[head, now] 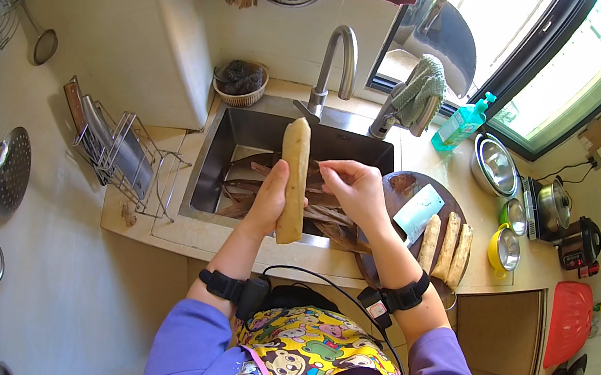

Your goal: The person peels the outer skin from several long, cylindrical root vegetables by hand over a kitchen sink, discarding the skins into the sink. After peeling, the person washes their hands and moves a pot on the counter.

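My left hand (pixel 272 195) grips a long, pale yellow peeled stalk, probably a bamboo shoot (pixel 297 176), tilted above the sink. Beside it, my right hand (pixel 356 184) has thumb and forefinger pinched together, apart from the stalk; whether a thin scrap is between them is too small to tell. Brown husk strips (pixel 335 214) lie in the steel sink (pixel 211 152), some hanging over its front edge. Right of the sink, a cleaver (pixel 418 209) and three similar peeled stalks (pixel 446 246) rest on a round dark cutting board (pixel 395 183), partly hidden by my right forearm.
A curved faucet (pixel 348 60) rises behind the sink. Left stands a wire knife rack (pixel 121 152) with knives. A basket (pixel 243 93) sits at the back corner. Rightward are a green soap bottle (pixel 458 126), metal bowls (pixel 493 164), a yellow-handled cup (pixel 507 251) and a cooker (pixel 579 242).
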Demonstrator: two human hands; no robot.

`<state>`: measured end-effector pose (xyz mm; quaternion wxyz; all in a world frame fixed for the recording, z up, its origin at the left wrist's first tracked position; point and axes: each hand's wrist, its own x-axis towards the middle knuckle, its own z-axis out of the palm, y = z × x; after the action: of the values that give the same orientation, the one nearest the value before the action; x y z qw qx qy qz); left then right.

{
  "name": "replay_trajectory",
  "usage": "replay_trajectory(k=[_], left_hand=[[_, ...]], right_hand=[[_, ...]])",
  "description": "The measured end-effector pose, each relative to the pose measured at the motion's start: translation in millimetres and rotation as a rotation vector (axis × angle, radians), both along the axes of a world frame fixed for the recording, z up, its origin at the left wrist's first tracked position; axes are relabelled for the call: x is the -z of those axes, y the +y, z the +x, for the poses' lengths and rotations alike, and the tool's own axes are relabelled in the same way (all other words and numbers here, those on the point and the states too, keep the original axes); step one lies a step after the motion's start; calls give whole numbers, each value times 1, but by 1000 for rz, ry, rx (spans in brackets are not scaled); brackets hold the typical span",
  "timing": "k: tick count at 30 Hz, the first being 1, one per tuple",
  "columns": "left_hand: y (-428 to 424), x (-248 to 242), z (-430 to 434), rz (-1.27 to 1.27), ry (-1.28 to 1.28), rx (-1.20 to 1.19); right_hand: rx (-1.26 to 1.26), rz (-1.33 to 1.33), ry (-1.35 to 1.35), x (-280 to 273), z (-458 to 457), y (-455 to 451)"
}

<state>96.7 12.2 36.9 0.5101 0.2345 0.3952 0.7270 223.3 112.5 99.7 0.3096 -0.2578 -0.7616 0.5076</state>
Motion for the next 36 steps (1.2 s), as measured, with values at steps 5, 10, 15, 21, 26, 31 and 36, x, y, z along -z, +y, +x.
replay_trajectory(k=[5, 10, 15, 21, 26, 31, 36], left_hand=[[7, 6, 12, 22, 400, -178], [12, 7, 18, 54, 632, -306], [14, 9, 20, 56, 847, -414], [17, 6, 26, 98, 542, -464], [11, -2, 3, 32, -146, -370], [2, -8, -17, -9, -184, -364], [10, 0, -1, 33, -130, -373]], right_hand=[[87, 151, 8, -3, -5, 1], [144, 95, -14, -4, -2, -3], [191, 45, 7, -3, -4, -2], [208, 11, 22, 1, -8, -5], [71, -231, 84, -5, 20, -6], [154, -322, 112, -13, 57, 4], [36, -60, -32, -9, 33, 2]])
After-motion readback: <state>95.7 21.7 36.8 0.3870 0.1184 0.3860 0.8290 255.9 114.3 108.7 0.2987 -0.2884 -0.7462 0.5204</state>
